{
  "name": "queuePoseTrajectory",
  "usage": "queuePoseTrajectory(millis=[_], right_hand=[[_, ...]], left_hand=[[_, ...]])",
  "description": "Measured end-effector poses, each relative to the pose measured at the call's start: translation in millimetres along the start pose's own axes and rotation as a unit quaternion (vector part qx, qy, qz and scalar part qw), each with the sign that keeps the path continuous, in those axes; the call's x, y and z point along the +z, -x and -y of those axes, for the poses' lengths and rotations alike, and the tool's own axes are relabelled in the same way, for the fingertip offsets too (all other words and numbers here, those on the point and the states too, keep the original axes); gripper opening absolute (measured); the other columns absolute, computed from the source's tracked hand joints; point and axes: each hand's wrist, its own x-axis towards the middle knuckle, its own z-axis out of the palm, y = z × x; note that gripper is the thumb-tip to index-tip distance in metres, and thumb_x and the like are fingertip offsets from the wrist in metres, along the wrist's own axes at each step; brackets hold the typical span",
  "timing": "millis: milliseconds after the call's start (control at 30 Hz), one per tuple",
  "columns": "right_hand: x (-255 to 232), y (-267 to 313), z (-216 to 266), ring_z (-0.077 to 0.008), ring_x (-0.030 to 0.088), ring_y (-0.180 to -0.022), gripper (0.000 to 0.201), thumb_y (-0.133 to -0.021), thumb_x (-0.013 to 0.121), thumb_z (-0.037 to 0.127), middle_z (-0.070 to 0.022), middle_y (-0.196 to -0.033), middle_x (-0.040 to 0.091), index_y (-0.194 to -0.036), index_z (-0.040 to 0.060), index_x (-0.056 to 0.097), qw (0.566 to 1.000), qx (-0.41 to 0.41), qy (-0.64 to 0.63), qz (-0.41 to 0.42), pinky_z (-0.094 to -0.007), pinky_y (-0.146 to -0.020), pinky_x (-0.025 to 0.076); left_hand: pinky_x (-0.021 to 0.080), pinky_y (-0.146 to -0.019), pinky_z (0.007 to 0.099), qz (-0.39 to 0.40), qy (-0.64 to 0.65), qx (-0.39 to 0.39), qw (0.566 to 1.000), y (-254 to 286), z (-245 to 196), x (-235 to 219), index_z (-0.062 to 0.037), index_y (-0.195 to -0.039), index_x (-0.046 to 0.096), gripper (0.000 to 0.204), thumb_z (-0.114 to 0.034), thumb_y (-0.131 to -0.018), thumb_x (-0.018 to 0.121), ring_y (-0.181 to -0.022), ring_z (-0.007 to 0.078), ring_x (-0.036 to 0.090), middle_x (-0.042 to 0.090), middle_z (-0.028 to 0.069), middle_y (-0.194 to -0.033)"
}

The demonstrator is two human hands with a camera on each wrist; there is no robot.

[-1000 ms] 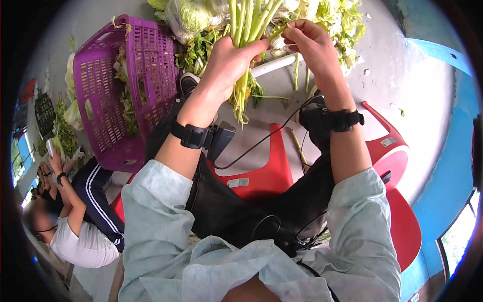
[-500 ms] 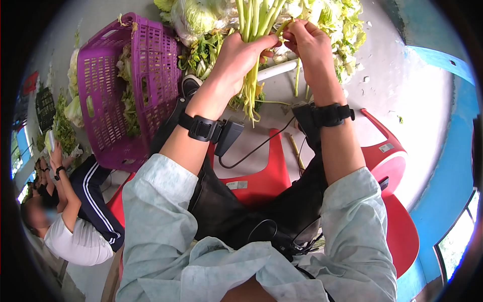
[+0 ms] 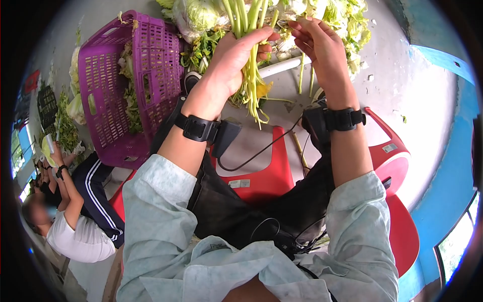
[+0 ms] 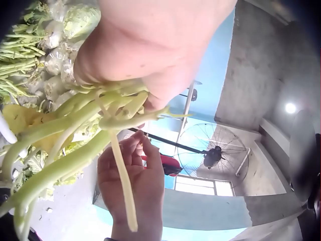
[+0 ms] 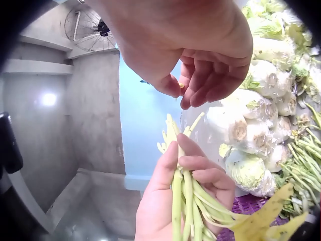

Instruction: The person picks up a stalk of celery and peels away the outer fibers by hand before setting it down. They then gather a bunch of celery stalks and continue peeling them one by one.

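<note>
In the head view my left hand grips a bunch of green vegetable stalks, its thumb laid across them. Thin pale stems and a yellow leaf hang below that grip. In the left wrist view, loose stems droop from under the hand. My right hand is just to the right of the bunch, apart from it, with fingers curled. Thumb and fingertip pinch a tiny yellowish scrap, mostly hidden, in the right wrist view.
A purple plastic basket stands tilted at the left. Cabbages and loose leaves are heaped ahead, past a white bar. Red stools stand below and right; another person sits at far left.
My right hand had hold of a yellow-green piece beside the bunch; it has moved off to the right. The left hand keeps its grip, shifted slightly left since half a second ago.
</note>
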Motion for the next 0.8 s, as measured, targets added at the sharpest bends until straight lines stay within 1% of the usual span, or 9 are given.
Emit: queuePoseTrajectory(millis=[33, 133, 167, 267, 300, 500, 600, 667, 800], right_hand=[[-2, -1, 0, -0.0096, 0.068, -0.092, 0.018, -0.100, 0.064, 0.022, -0.0082, -0.107, 0.075, -0.105, 0.0045, 0.067, 1.000, -0.006, 0.021, -0.001, -0.0249, -0.086, 0.054], [-6, -2, 3, -0.0084, 0.068, -0.090, 0.018, -0.099, 0.065, 0.021, -0.0058, -0.105, 0.076, -0.108, 0.0055, 0.068, 0.999, -0.025, 0.026, -0.002, -0.0235, -0.085, 0.053], [-8, -5, 4, -0.0099, 0.068, -0.092, 0.022, -0.099, 0.065, 0.019, -0.0063, -0.107, 0.076, -0.114, 0.0033, 0.068, 0.999, -0.027, 0.031, -0.009, -0.0246, -0.086, 0.054], [-17, -9, 3, -0.0097, 0.063, -0.096, 0.022, -0.100, 0.065, 0.020, -0.0036, -0.110, 0.073, -0.118, 0.0069, 0.069, 0.999, -0.024, 0.033, -0.006, -0.0253, -0.090, 0.052], [-17, -10, 3, -0.0104, 0.064, -0.100, 0.027, -0.101, 0.063, 0.018, -0.0050, -0.115, 0.073, -0.125, 0.0057, 0.068, 0.999, -0.020, 0.041, -0.007, -0.0256, -0.093, 0.052], [-10, -2, 8, -0.0123, 0.066, -0.107, 0.033, -0.103, 0.058, 0.017, -0.0075, -0.124, 0.072, -0.133, 0.0042, 0.064, 0.996, -0.045, 0.078, 0.003, -0.0259, -0.098, 0.052], [-8, -2, 9, -0.0116, 0.070, -0.097, 0.027, -0.100, 0.064, 0.016, -0.0077, -0.111, 0.076, -0.122, 0.0001, 0.067, 0.997, -0.055, 0.050, 0.001, -0.0261, -0.087, 0.055], [-8, -2, 8, -0.0114, 0.070, -0.096, 0.027, -0.100, 0.064, 0.016, -0.0079, -0.112, 0.076, -0.122, 0.0002, 0.067, 0.997, -0.051, 0.056, 0.008, -0.0255, -0.087, 0.055], [-6, -1, 9, -0.0111, 0.069, -0.095, 0.027, -0.100, 0.064, 0.017, -0.0069, -0.111, 0.075, -0.121, 0.0011, 0.068, 0.997, -0.032, 0.070, 0.000, -0.0251, -0.088, 0.054]], left_hand=[[0.053, -0.072, 0.0215, -0.009, 0.000, 0.003, 1.000, 1, 0, 0, -0.0032, -0.120, 0.067, 0.035, -0.024, -0.093, 0.075, -0.080, 0.0068, 0.063, 0.074, 0.0061, -0.103], [0.053, -0.073, 0.0214, -0.003, -0.004, 0.029, 1.000, -2, 0, -2, -0.0035, -0.121, 0.067, 0.035, -0.024, -0.093, 0.075, -0.082, 0.0074, 0.063, 0.074, 0.0066, -0.104], [0.053, -0.074, 0.0217, 0.000, -0.011, 0.037, 0.999, -2, 0, -2, -0.0034, -0.121, 0.067, 0.035, -0.023, -0.094, 0.074, -0.084, 0.0082, 0.064, 0.074, 0.0071, -0.105], [0.054, -0.076, 0.0227, 0.002, -0.009, 0.038, 0.999, -4, -1, -4, -0.0029, -0.122, 0.066, 0.035, -0.022, -0.094, 0.074, -0.086, 0.0089, 0.065, 0.074, 0.0083, -0.108], [0.055, -0.077, 0.0230, 0.001, -0.005, 0.035, 0.999, -5, 0, -4, -0.0027, -0.122, 0.066, 0.035, -0.021, -0.094, 0.074, -0.087, 0.0092, 0.065, 0.074, 0.0089, -0.109], [0.056, -0.084, 0.0246, -0.002, -0.010, 0.033, 0.999, -6, -1, -2, -0.0008, -0.125, 0.064, 0.036, -0.019, -0.095, 0.072, -0.094, 0.0120, 0.068, 0.073, 0.0124, -0.117], [0.056, -0.087, 0.0259, 0.004, -0.010, 0.038, 0.999, -5, 0, -3, 0.0002, -0.127, 0.063, 0.037, -0.017, -0.095, 0.071, -0.097, 0.0137, 0.069, 0.073, 0.0132, -0.119], [0.056, -0.088, 0.0270, 0.007, -0.014, 0.038, 0.999, -4, 0, -3, 0.0007, -0.128, 0.062, 0.037, -0.016, -0.096, 0.070, -0.099, 0.0146, 0.069, 0.072, 0.0136, -0.120], [0.056, -0.086, 0.0268, 0.002, -0.054, 0.036, 0.998, -4, 3, -3, -0.0010, -0.125, 0.064, 0.034, -0.016, -0.095, 0.071, -0.097, 0.0146, 0.070, 0.073, 0.0098, -0.114]])
